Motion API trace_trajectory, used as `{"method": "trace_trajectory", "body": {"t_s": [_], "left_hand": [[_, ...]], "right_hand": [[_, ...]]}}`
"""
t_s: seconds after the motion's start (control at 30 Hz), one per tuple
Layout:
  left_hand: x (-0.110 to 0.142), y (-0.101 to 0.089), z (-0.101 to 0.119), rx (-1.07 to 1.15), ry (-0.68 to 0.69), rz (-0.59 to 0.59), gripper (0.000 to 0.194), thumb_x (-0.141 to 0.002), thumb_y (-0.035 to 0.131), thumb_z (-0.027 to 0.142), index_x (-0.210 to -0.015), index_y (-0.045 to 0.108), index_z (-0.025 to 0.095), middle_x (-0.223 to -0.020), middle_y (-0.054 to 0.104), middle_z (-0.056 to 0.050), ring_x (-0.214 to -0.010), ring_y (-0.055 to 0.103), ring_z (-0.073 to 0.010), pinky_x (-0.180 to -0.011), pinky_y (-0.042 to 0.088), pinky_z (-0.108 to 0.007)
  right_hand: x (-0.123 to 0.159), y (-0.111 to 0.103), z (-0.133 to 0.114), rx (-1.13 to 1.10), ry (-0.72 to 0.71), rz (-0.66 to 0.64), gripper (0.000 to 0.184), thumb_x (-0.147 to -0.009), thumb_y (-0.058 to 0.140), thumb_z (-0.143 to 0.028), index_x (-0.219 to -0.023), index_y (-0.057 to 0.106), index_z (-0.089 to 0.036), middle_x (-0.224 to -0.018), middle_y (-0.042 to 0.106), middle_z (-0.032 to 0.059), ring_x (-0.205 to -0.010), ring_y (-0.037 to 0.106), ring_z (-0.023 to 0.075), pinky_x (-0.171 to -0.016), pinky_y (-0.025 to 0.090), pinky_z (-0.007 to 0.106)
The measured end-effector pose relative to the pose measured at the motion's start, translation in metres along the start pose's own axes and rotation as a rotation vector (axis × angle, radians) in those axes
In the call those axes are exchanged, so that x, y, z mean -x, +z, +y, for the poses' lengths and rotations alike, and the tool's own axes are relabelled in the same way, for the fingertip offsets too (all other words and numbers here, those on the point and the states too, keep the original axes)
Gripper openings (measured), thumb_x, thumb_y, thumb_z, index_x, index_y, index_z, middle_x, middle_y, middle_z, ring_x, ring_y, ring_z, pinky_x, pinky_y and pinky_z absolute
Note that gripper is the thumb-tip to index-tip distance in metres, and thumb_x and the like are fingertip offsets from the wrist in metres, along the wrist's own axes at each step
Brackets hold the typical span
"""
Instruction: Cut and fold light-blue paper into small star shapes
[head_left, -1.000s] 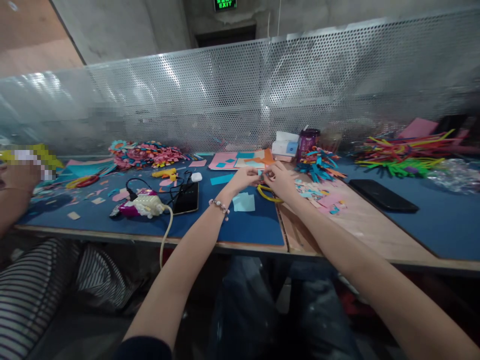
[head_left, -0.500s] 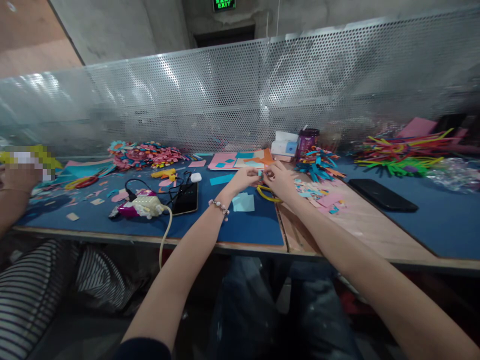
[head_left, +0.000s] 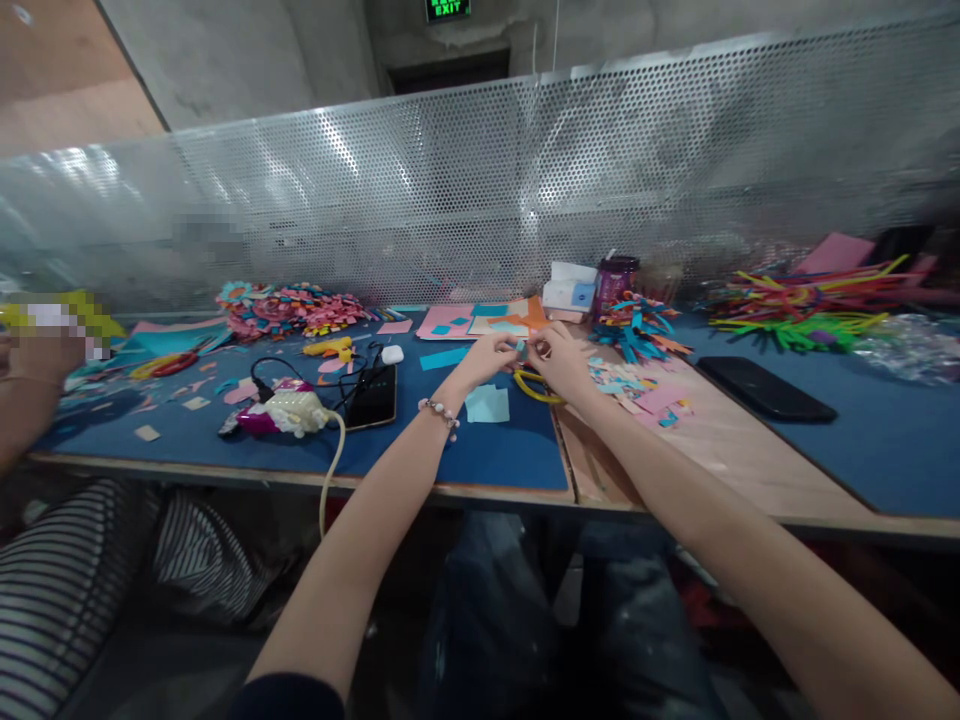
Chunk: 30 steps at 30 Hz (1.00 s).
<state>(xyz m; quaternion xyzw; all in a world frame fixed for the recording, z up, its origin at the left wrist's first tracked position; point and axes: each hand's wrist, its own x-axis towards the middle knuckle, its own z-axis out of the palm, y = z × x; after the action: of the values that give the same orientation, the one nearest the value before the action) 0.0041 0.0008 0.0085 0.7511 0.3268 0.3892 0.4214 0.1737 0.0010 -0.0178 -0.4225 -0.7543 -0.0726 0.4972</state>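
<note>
In the head view, my left hand [head_left: 489,362] and my right hand [head_left: 559,362] meet over the blue mat, their fingertips pinched together. A small light-blue piece of paper [head_left: 520,347] shows between them, partly hidden by the fingers. Just below my right hand lies a yellow loop handle [head_left: 534,390], which looks like part of a pair of scissors. Pale blue paper squares [head_left: 487,404] rest on the mat in front of my left wrist. Behind the hands is a stack of pink and orange paper sheets [head_left: 442,318], with smaller blue pieces on top.
To the left are a power strip [head_left: 289,410], a phone [head_left: 373,396] and a yellow glue gun [head_left: 330,348]. Paper scraps [head_left: 649,392] and a dark phone [head_left: 765,388] lie to the right. A perforated metal screen [head_left: 450,200] stands behind. A co-worker's hand [head_left: 45,360] shows at far left.
My right fingers have shifted slightly around the small piece. Otherwise both hands and the things on the table stay where they were.
</note>
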Motion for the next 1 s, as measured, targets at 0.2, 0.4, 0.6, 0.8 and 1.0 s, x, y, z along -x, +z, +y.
{"method": "trace_trajectory", "body": {"t_s": [0.2, 0.4, 0.6, 0.8, 1.0], "left_hand": [[-0.006, -0.004, -0.011, -0.057, 0.043, 0.004, 0.017, -0.080, 0.056, 0.025, -0.094, 0.058, 0.015, -0.079, 0.065, -0.006, -0.076, 0.064, -0.0158, -0.070, 0.051, -0.029], [-0.008, -0.004, -0.012, -0.117, 0.061, 0.036, 0.011, -0.078, 0.057, 0.021, -0.087, 0.057, 0.013, -0.080, 0.063, -0.006, -0.073, 0.062, -0.0144, -0.065, 0.048, -0.026], [-0.009, -0.005, -0.014, -0.118, 0.055, 0.039, 0.015, -0.077, 0.060, 0.024, -0.087, 0.057, 0.013, -0.082, 0.064, -0.007, -0.076, 0.062, -0.0157, -0.066, 0.047, -0.027], [-0.008, -0.003, -0.013, -0.102, 0.010, 0.078, 0.017, -0.077, 0.061, 0.023, -0.088, 0.057, 0.012, -0.087, 0.065, -0.009, -0.078, 0.062, -0.0156, -0.067, 0.047, -0.027], [-0.003, -0.004, -0.003, 0.032, -0.229, 0.122, 0.044, -0.077, 0.055, 0.055, -0.083, 0.062, 0.012, -0.088, 0.068, -0.012, -0.078, 0.064, -0.0185, -0.067, 0.046, -0.028]], "right_hand": [[0.001, 0.000, 0.000, 0.007, -0.027, -0.022, 0.016, -0.081, 0.051, -0.023, -0.089, 0.064, -0.018, -0.088, 0.056, 0.0068, -0.075, 0.055, 0.0182, -0.068, 0.045, 0.032], [0.000, -0.002, -0.003, 0.032, -0.052, -0.029, 0.012, -0.081, 0.051, -0.023, -0.080, 0.063, -0.019, -0.085, 0.056, 0.0064, -0.077, 0.055, 0.0191, -0.068, 0.044, 0.031], [0.001, -0.002, -0.006, 0.050, -0.039, -0.029, 0.013, -0.082, 0.051, -0.026, -0.080, 0.062, -0.020, -0.083, 0.054, 0.0061, -0.077, 0.054, 0.0195, -0.067, 0.043, 0.031], [0.000, -0.004, -0.009, 0.055, -0.045, -0.024, 0.011, -0.081, 0.051, -0.023, -0.078, 0.061, -0.019, -0.083, 0.055, 0.0073, -0.080, 0.053, 0.0212, -0.070, 0.042, 0.032], [-0.005, -0.005, -0.006, 0.301, -0.207, 0.002, 0.014, -0.083, 0.047, -0.020, -0.075, 0.058, -0.017, -0.084, 0.055, 0.0088, -0.086, 0.049, 0.0223, -0.077, 0.039, 0.033]]}}
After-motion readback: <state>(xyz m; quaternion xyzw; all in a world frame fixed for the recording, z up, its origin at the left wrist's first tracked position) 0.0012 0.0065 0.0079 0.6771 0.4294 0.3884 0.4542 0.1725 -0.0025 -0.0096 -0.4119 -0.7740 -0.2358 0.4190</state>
